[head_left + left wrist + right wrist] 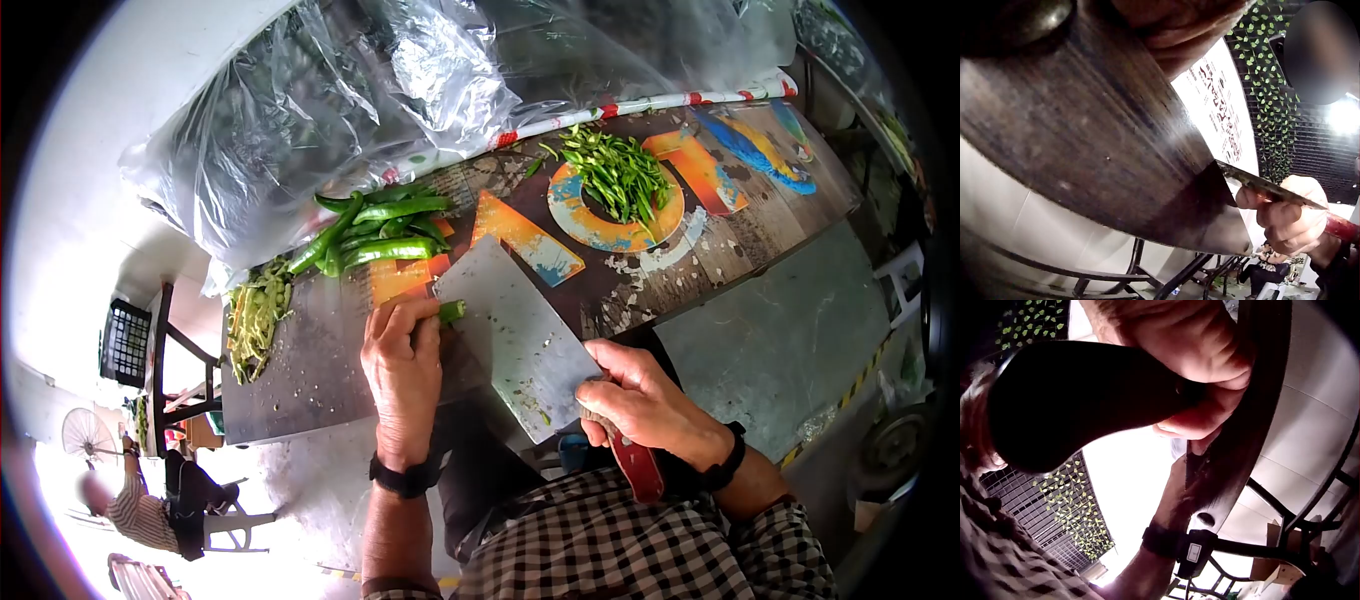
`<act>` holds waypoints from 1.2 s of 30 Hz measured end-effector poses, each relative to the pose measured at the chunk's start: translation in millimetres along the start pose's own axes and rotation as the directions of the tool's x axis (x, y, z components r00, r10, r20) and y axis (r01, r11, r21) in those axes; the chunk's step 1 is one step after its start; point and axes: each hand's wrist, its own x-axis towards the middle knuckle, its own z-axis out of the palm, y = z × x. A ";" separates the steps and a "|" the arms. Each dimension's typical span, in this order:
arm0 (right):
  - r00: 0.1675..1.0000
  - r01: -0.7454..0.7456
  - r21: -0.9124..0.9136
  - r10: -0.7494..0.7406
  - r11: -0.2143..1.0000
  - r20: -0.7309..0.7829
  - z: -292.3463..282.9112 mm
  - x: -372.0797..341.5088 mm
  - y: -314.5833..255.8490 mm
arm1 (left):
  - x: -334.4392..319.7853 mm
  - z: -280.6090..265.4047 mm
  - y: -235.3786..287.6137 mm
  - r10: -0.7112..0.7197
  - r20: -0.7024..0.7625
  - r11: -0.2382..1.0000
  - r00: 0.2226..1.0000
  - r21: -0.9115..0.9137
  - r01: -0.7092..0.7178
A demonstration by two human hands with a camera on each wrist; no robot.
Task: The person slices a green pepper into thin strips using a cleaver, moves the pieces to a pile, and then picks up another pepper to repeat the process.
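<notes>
The left hand [405, 365] has its fingers bent and drawn together, pinching a short green pepper stub [452, 311] at the near edge of the worktop [310, 395]. The stub pokes out to the right of the fingertips, close beside the blade; whether the two touch I cannot tell. The right hand [650, 405] is closed firmly round the red handle [637, 468] of a cleaver [515, 340], its thumb and forefinger up where handle meets blade.

The blade is a broad, flat, roughly rectangular sheet of dull grey metal, flecked with bits of green. The handle looks smooth and worn.

Beyond the left hand lies a heap of whole peppers [395, 235], long, curved, glossy and deep green. Farther right is a loose mound of thin green shreds [615, 180], and on the left a pile of pale, limp scraps [258, 320].

The worktop has a dark wood-grain print with big orange and blue lettering and a parrot [760, 145] at the far right. Along its far side runs crinkled, shiny clear plastic [400, 90]. A black band [405, 477] circles the left wrist.
</notes>
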 end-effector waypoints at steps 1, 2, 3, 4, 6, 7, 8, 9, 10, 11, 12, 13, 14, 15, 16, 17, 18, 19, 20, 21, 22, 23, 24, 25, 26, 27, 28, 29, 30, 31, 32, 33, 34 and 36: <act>1.000 0.002 0.000 -0.002 1.000 -0.002 0.9 0.2 -1.5 | 0.6 -0.1 0.5 -0.028 0.003 0.999 1.000 -0.018 0.028; 1.000 0.002 -0.002 -0.002 1.000 -0.003 2.0 -0.1 -4.1 | 1.2 -0.1 0.6 -0.027 0.003 1.000 1.000 -0.016 0.027; 1.000 0.001 -0.004 -0.001 1.000 -0.002 2.9 0.2 -5.6 | 1.1 -0.1 0.3 -0.028 0.001 1.000 1.000 -0.013 0.028; 1.000 -0.019 -0.015 0.019 1.000 0.017 3.8 1.2 -5.7 | 0.3 -0.5 0.3 -0.030 0.003 1.000 1.000 -0.010 0.030; 0.997 -0.059 -0.038 0.061 0.998 0.051 4.5 4.6 -4.6 | -0.3 -1.0 1.0 -0.054 0.004 0.998 0.999 -0.023 0.054; 0.997 -0.052 -0.018 0.053 0.998 0.049 5.9 5.6 -3.4 | -0.1 -1.3 1.1 -0.065 0.005 0.997 0.998 -0.029 0.065; 0.998 -0.045 0.000 0.045 0.999 0.048 8.3 6.5 -1.8 | 0.4 -1.5 -0.5 -0.037 -0.001 0.999 0.999 -0.017 0.037; 0.998 -0.038 0.018 0.037 0.999 0.050 10.7 8.1 0.1 | 0.9 -1.4 -3.4 -0.010 -0.008 1.000 1.000 -0.004 0.010; 0.999 -0.014 0.049 0.012 0.999 0.047 13.4 9.5 3.6 | -0.1 -1.7 -5.2 0.016 -0.014 1.000 1.000 0.010 -0.015; 0.998 -0.017 0.047 0.015 0.999 0.055 14.3 10.7 5.7 | -0.8 -1.8 -5.4 0.012 -0.015 1.000 1.000 0.011 -0.012; 0.998 -0.019 0.047 0.016 0.999 0.061 15.0 11.8 7.3 | -0.8 -1.7 -5.4 0.010 -0.015 1.000 1.000 0.011 -0.010; 0.998 -0.018 0.046 0.015 0.999 0.066 15.4 12.5 7.8 | -0.1 -1.3 -5.4 0.011 -0.016 1.000 1.000 0.009 -0.011; 0.997 -0.036 0.050 0.033 0.998 0.063 16.0 12.4 7.4 | 0.3 -0.6 -5.6 0.007 -0.012 1.000 1.000 0.000 -0.007; 0.997 -0.055 0.055 0.051 0.997 0.062 17.6 12.0 6.7 | -0.2 -0.9 -6.4 0.001 -0.008 1.000 1.000 -0.008 -0.001; 0.996 -0.072 0.058 0.069 0.996 0.063 18.7 11.8 5.3 | -0.5 -2.2 -7.5 -0.004 -0.007 1.000 1.000 -0.016 0.004; 0.997 -0.065 0.057 0.062 0.996 0.053 19.6 10.9 2.6 | -0.1 -5.3 -9.6 0.025 0.006 0.999 1.000 -0.030 -0.025; 0.997 -0.059 0.057 0.057 0.997 0.045 20.5 9.3 -0.9 | 0.2 -10.0 -12.7 0.053 0.020 0.998 0.998 -0.044 -0.052; 0.998 -0.056 0.056 0.054 0.997 0.038 21.2 8.8 -3.0 | -0.8 -14.9 -15.5 0.078 0.033 0.995 0.996 -0.058 -0.076; 0.998 -0.050 0.054 0.048 0.997 0.035 20.8 9.5 -2.6 | -4.7 -22.7 -14.7 0.016 0.015 0.995 1.000 -0.100 -0.014; 0.998 -0.047 0.053 0.045 0.998 0.034 20.0 10.1 -1.1 | -7.0 -32.6 -14.1 0.038 -0.023 0.999 0.999 0.027 -0.037; 0.999 -0.042 0.053 0.040 0.998 0.034 19.5 10.5 0.4 | -10.8 -42.0 -19.9 0.024 -0.019 0.993 1.000 0.117 -0.022; 0.999 -0.041 0.050 0.040 0.998 0.030 19.4 11.0 1.1 | -14.2 -50.0 -26.2 0.015 -0.018 0.978 1.000 0.206 -0.011; 0.999 -0.040 0.047 0.039 0.998 0.025 19.5 11.2 2.2 | -20.0 -52.5 -33.7 -0.079 0.005 0.989 0.997 0.129 0.078; 0.999 -0.043 0.046 0.042 0.998 0.021 20.0 11.1 3.9 | -24.9 -50.8 -40.5 -0.101 0.015 0.991 0.995 0.086 0.099; 0.999 -0.041 0.045 0.040 0.998 0.027 19.5 11.7 5.5 | -29.1 -48.1 -47.3 -0.122 0.023 0.992 0.992 0.041 0.121; 0.999 -0.041 0.042 0.040 0.998 0.027 20.4 12.1 4.9 | -30.5 -47.6 -49.6 -0.141 0.030 0.990 0.990 -0.006 0.141; 0.999 -0.042 0.039 0.041 0.998 0.025 21.1 11.7 3.6 | -29.6 -48.7 -51.4 -0.128 0.056 0.992 0.990 0.006 0.127; 0.999 -0.043 0.034 0.043 0.998 0.021 21.1 11.2 2.8 | -28.7 -48.7 -51.1 -0.143 0.066 0.990 0.988 -0.002 0.143; 0.998 -0.049 0.024 0.048 0.999 0.029 20.3 11.0 2.7 | -27.9 -48.8 -49.9 -0.159 0.076 0.987 0.984 -0.011 0.160; 0.998 -0.054 0.015 0.054 0.998 0.038 19.5 11.5 2.5 | -27.0 -49.4 -48.8 -0.175 0.086 0.984 0.981 -0.018 0.177; 0.997 -0.060 0.006 0.060 0.998 0.049 19.4 12.6 2.2 | -26.2 -49.6 -47.2 -0.183 0.087 0.982 0.979 -0.024 0.185; 0.997 -0.050 0.027 0.048 0.998 0.058 19.9 13.8 2.1 | -25.6 -48.8 -45.2 -0.191 0.088 0.980 0.978 -0.030 0.194; 0.997 -0.041 0.048 0.038 0.998 0.065 20.3 14.4 2.7 | -25.3 -48.2 -43.8 -0.200 0.090 0.978 0.976 -0.037 0.204; 0.997 -0.031 0.053 0.027 0.998 0.075 20.1 15.9 2.4 | -23.1 -48.5 -43.6 -0.182 0.104 0.982 0.978 -0.036 0.186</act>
